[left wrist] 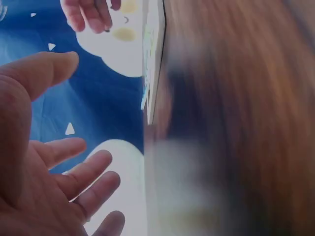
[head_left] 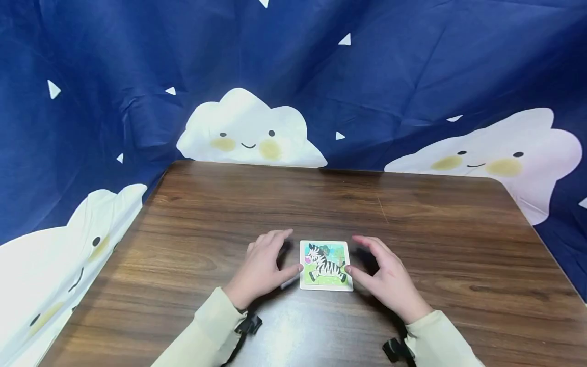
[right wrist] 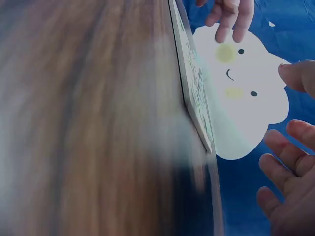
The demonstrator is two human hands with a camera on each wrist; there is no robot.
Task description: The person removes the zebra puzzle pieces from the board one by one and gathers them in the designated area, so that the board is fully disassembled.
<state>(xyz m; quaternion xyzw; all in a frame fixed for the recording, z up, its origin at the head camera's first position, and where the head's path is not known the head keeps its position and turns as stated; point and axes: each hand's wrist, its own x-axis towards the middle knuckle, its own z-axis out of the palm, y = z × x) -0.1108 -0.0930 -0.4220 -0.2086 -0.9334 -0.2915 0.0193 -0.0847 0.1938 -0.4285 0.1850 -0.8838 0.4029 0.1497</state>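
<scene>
A small square zebra jigsaw puzzle (head_left: 326, 266) in a white frame lies flat on the wooden table, its pieces forming a zebra on green grass. On its left side is my left hand (head_left: 262, 266), thumb and fingers spread apart, the thumb tip near the frame's edge. My right hand (head_left: 386, 278) mirrors it on the other side, its thumb tip overlapping the frame's right edge in the head view. Both palms hold nothing. From the left wrist, the puzzle (left wrist: 154, 59) shows edge-on beyond the spread left fingers (left wrist: 88, 191); the right wrist view shows its white edge (right wrist: 189, 83) too.
The brown wood-grain table (head_left: 220, 204) stretches out around the puzzle. Behind it hangs a blue curtain (head_left: 367, 76) printed with white smiling clouds (head_left: 247, 127) and small triangles. Each wrist wears a black strap with a small camera mount (head_left: 249, 324) over a pale sleeve.
</scene>
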